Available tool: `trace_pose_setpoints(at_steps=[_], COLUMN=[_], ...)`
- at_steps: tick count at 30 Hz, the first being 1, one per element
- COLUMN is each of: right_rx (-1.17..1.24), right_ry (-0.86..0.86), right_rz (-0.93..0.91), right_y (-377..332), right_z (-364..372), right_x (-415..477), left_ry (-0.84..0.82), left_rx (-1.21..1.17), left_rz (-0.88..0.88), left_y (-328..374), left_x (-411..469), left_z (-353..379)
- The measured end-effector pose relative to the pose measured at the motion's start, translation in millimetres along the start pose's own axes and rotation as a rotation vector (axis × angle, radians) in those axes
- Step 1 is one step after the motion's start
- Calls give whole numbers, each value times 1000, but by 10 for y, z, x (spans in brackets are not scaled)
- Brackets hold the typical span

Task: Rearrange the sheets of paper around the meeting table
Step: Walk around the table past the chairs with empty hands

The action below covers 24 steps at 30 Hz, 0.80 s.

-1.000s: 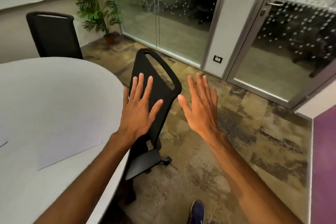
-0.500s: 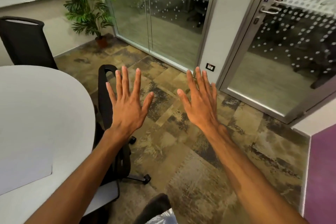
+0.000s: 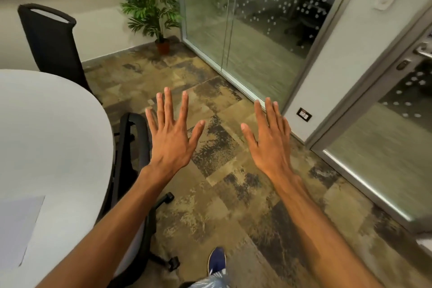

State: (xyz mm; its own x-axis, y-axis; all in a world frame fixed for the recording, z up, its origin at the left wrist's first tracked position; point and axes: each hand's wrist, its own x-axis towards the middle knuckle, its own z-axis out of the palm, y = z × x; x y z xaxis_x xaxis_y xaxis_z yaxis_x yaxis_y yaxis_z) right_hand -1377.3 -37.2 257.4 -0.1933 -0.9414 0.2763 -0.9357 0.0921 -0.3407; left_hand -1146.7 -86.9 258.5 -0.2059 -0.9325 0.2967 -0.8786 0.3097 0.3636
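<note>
The table (image 3: 58,135) ran off the left edge, and the sheet of paper (image 3: 16,229) on it was cut there too. The near chair (image 3: 133,170) sat half hidden behind the table rim and the left forearm; its seat perhaps grey.

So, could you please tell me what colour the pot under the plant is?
The pot is reddish-brown, terracotta-like, in the head view.
</note>
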Motion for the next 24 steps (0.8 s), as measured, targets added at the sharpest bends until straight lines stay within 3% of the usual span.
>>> trace_pose_setpoints(at_steps=[24], right_rx=[259], right_ry=[-131], right_rz=[-531], right_y=[-1096], right_z=[1734], right_x=[4934], left_ry=[104], left_rx=[147], left_rz=[-418], left_y=[-1555], left_x=[3802], left_z=[656])
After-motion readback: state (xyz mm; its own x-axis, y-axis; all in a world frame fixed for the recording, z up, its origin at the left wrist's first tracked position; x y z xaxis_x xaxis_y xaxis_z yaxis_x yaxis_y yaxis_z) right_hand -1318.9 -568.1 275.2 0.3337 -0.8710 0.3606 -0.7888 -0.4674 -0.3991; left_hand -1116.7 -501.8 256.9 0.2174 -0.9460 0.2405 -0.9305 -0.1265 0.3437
